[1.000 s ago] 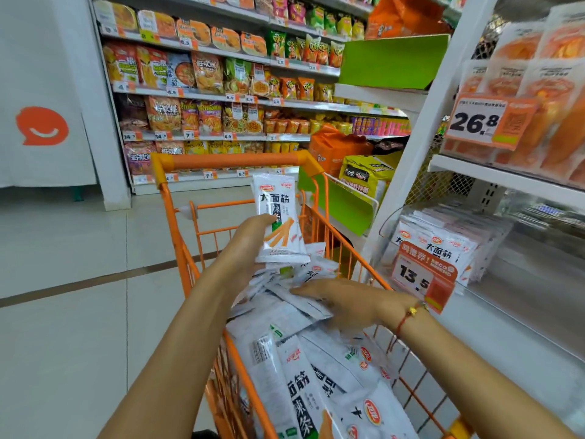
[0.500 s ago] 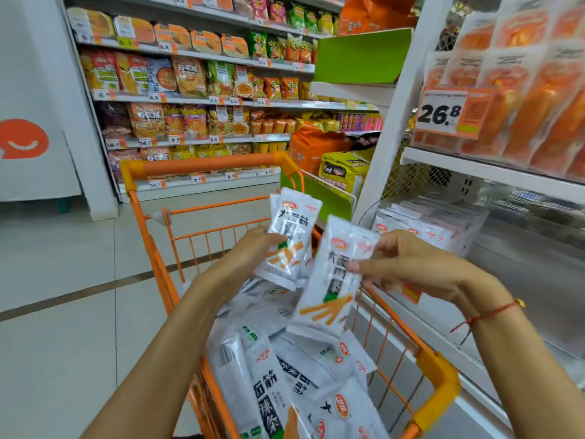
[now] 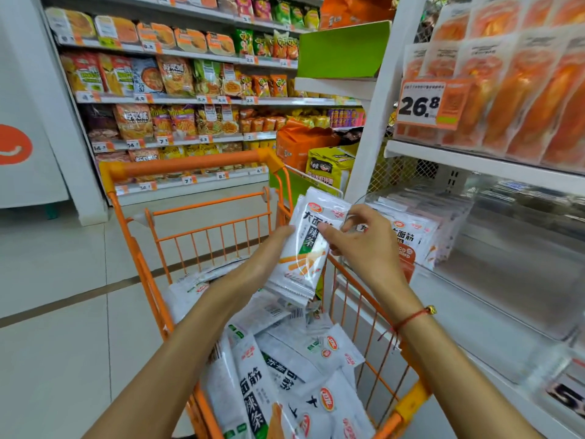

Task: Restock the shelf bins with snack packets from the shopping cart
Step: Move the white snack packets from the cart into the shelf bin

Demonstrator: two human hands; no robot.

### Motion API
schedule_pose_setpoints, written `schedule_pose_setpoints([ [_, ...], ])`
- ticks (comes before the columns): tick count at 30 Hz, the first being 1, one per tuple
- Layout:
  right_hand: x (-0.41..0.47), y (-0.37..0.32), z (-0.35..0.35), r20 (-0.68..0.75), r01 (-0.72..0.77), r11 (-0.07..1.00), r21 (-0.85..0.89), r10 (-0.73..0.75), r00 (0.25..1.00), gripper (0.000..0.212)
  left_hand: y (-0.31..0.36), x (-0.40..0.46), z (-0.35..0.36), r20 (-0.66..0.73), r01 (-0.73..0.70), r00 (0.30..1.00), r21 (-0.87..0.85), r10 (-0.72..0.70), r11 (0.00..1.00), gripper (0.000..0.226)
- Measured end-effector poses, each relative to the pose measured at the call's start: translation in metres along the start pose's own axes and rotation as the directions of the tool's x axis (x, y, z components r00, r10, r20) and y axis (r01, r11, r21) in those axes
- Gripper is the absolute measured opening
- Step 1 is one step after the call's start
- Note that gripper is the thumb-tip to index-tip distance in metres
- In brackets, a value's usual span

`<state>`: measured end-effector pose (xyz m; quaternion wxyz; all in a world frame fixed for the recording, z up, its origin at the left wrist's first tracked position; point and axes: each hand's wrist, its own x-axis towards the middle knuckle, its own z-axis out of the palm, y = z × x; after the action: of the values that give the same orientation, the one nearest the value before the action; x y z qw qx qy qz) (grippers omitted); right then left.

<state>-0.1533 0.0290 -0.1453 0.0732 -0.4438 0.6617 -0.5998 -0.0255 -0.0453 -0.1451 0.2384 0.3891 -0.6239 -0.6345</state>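
Observation:
A small stack of white snack packets (image 3: 305, 248) with black lettering and an orange stick picture is held upright above the orange shopping cart (image 3: 190, 164). My left hand (image 3: 269, 248) grips the stack from its left edge. My right hand (image 3: 357, 242) pinches its upper right side with thumb and fingers. Many more of the same packets (image 3: 285, 369) lie piled in the cart's basket. To the right, a clear shelf bin (image 3: 421, 229) holds a row of the same white packets standing on edge.
Above that bin a shelf (image 3: 474, 163) carries orange packets behind a 26.8 price tag (image 3: 421, 104). A white shelf post (image 3: 376, 122) stands just beyond the cart. Across the tiled aisle floor (image 3: 57, 280) run long snack shelves (image 3: 177, 99).
My right hand lifted a packet out of the cart and brought it against the ones in my left hand. Both hands now hold one stack, raised and shifted right towards the bin.

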Motion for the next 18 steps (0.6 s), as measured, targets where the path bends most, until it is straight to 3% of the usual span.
schedule_pose_setpoints([
  [3, -0.002, -0.002, 0.007, -0.021, 0.014, 1.000, -0.005, -0.014, 1.000, 0.033, -0.005, 0.000, 0.000, 0.056, -0.006, 0.998, 0.014, 0.005, 1.000, 0.083],
  [7, -0.005, -0.002, 0.014, 0.020, -0.030, 0.994, -0.103, 0.033, 0.999, 0.050, -0.001, -0.007, -0.001, 0.056, -0.071, 0.996, 0.022, 0.069, 0.997, 0.046],
  [10, -0.007, 0.001, 0.027, 0.176, -0.094, 0.986, -0.137, 0.118, 0.977, 0.043, -0.001, -0.008, -0.002, 0.042, -0.131, 0.991, 0.015, 0.130, 0.991, 0.038],
  [15, -0.009, -0.004, 0.052, 0.089, 0.086, 0.992, -0.088, -0.078, 0.993, 0.044, 0.008, -0.014, -0.007, -0.018, -0.128, 0.992, -0.089, 0.127, 0.988, 0.029],
  [18, -0.005, -0.007, 0.060, 0.136, 0.119, 0.983, -0.143, -0.099, 0.986, 0.045, 0.010, -0.016, -0.016, -0.037, -0.106, 0.994, -0.177, 0.101, 0.979, 0.023],
])
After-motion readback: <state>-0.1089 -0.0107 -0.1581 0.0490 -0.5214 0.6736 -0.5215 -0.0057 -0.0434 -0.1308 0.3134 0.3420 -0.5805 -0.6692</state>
